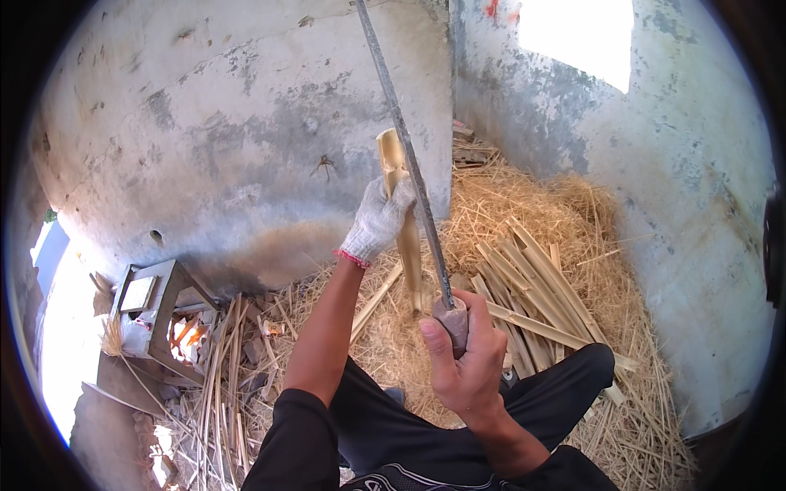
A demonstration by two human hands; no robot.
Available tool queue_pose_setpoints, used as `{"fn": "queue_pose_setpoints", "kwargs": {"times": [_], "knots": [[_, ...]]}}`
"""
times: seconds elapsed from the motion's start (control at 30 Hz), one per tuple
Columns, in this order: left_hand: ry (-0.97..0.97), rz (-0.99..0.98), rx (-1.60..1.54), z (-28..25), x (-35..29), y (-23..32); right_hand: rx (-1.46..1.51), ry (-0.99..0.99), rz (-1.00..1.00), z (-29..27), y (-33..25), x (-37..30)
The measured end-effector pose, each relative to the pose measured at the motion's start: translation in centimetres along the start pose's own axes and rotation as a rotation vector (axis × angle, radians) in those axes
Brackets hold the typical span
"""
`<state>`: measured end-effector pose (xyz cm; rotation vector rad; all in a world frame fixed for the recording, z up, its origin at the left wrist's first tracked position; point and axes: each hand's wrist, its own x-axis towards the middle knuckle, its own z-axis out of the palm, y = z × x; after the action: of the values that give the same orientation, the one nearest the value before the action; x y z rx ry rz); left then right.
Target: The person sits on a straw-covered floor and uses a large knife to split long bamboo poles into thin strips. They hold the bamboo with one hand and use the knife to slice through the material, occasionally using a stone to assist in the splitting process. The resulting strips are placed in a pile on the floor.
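My left hand (380, 214), in a white knit glove with a pink cuff edge, is closed around a split bamboo piece (409, 260) that stands nearly upright. The upper end of the bamboo shows its hollow inner face above the glove. Bare, my right hand (467, 352) grips the thick brownish handle of a long, narrow-bladed knife (396, 114). Its dark blade points up and to the left, passing just right of the gloved hand and crossing in front of the bamboo. Whether blade and bamboo touch, I cannot tell.
Several split bamboo strips (547, 282) lie beyond my right knee on a heap of pale shavings (524, 200). Long thin strips (219, 393) lean at the left, beside a worn wooden stool (155, 315). Stained plaster walls (270, 106) stand ahead and to the right.
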<state>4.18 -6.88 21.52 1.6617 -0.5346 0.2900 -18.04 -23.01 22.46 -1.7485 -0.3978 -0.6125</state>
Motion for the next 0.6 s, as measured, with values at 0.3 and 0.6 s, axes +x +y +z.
{"fn": "queue_pose_setpoints", "kwargs": {"times": [0.3,0.6], "knots": [[-0.016,0.028,0.020,0.4,-1.1,2.9,-0.042,0.012,0.041,2.0,0.7,0.4],[0.055,-0.027,0.003,1.6,-1.3,2.9,-0.046,0.068,0.032,2.4,1.1,0.4]]}}
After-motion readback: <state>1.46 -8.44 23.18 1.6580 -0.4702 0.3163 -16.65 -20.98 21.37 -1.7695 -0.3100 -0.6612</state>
